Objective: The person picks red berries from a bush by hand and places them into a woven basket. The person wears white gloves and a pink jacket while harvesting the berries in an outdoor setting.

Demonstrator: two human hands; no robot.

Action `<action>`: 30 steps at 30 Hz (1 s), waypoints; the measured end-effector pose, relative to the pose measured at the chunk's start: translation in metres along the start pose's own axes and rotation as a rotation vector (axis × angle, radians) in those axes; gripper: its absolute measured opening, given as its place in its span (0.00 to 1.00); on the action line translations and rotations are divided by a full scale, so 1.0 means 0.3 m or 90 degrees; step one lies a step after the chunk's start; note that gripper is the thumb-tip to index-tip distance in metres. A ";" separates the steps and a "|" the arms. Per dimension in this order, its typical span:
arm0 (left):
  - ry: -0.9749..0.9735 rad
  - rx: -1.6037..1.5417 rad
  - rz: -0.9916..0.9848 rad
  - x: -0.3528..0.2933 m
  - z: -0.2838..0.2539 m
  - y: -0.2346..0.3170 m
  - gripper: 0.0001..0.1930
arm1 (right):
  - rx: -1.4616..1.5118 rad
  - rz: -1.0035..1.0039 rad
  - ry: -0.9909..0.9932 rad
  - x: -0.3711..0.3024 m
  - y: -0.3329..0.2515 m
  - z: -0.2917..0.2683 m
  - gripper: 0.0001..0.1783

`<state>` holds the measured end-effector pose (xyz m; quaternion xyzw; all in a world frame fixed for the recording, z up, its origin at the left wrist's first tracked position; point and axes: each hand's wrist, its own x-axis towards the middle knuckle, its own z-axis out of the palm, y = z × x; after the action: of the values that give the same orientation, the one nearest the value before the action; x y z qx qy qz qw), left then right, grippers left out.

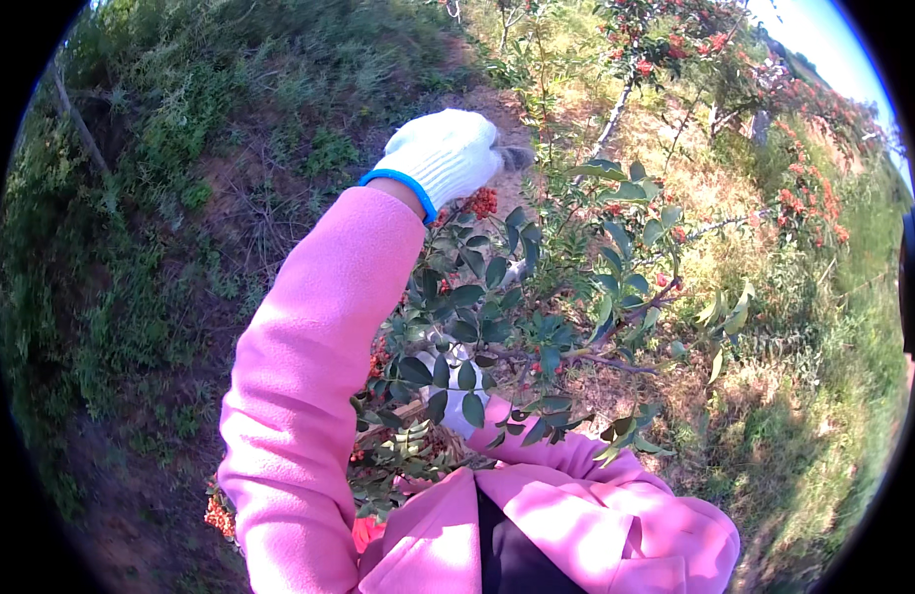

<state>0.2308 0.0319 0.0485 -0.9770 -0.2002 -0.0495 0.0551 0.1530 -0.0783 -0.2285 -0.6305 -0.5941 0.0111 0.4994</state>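
My left hand, in a white knitted glove with a blue cuff, is raised over the top of a leafy shrub. Its fingers are closed, and a small blurred dark grey thing juts out on their right side; its kind I cannot make out. Just below that glove hangs a cluster of small red berries. Lower down, my right hand, also gloved in white, is partly behind the green leaves. Leaves cover its fingers, so whether it holds anything is hidden.
A bare brownish branch reaches right from the shrub. More red berries hang on branches at the far right, and another cluster is at the lower left. Dense green weeds cover the left slope; dry grass lies right.
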 end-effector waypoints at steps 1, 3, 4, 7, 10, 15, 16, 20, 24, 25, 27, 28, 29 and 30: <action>-0.037 0.082 -0.016 0.018 0.010 0.013 0.25 | 0.001 0.001 0.001 -0.002 0.000 -0.003 0.16; -0.113 0.150 -0.025 0.027 0.017 0.021 0.29 | 0.007 0.002 0.001 -0.006 -0.002 -0.008 0.16; -0.155 0.161 -0.035 0.025 0.007 0.025 0.31 | 0.010 0.003 0.000 -0.007 -0.003 -0.008 0.16; -0.236 0.173 -0.029 0.015 -0.020 0.021 0.30 | 0.015 0.001 -0.001 -0.006 -0.001 -0.008 0.16; -0.222 0.253 0.024 0.004 -0.025 0.002 0.24 | 0.018 0.001 -0.001 -0.004 0.004 -0.004 0.16; -0.179 0.229 0.081 -0.062 -0.052 0.014 0.17 | 0.014 -0.007 0.006 0.008 0.008 0.005 0.16; -0.172 0.227 0.083 -0.070 -0.059 0.019 0.17 | 0.009 -0.004 0.011 0.016 0.018 0.006 0.16; -0.157 0.211 0.080 -0.139 -0.072 -0.018 0.16 | 0.013 -0.011 0.007 0.017 0.014 0.026 0.16; -0.173 0.220 0.098 -0.188 -0.064 -0.005 0.16 | 0.010 -0.009 0.007 0.025 0.013 0.036 0.16; -0.167 0.235 0.103 -0.198 -0.060 0.005 0.16 | 0.007 -0.008 0.010 0.029 0.017 0.034 0.16; -0.141 0.243 0.108 -0.210 -0.052 0.002 0.15 | 0.009 -0.005 0.010 0.026 0.015 0.041 0.16; -0.120 0.235 0.107 -0.212 -0.035 -0.010 0.15 | 0.009 -0.006 0.009 0.026 0.015 0.043 0.16; -0.099 0.227 0.106 -0.217 -0.023 -0.023 0.15 | 0.009 -0.008 0.008 0.027 0.015 0.044 0.16; -0.089 0.222 0.103 -0.220 -0.015 -0.037 0.15 | 0.009 -0.006 0.010 0.030 0.017 0.046 0.16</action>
<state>0.1658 0.0161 0.0462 -0.9666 -0.1300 0.0581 0.2130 0.1509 -0.0619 -0.2334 -0.6240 -0.5933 0.0080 0.5084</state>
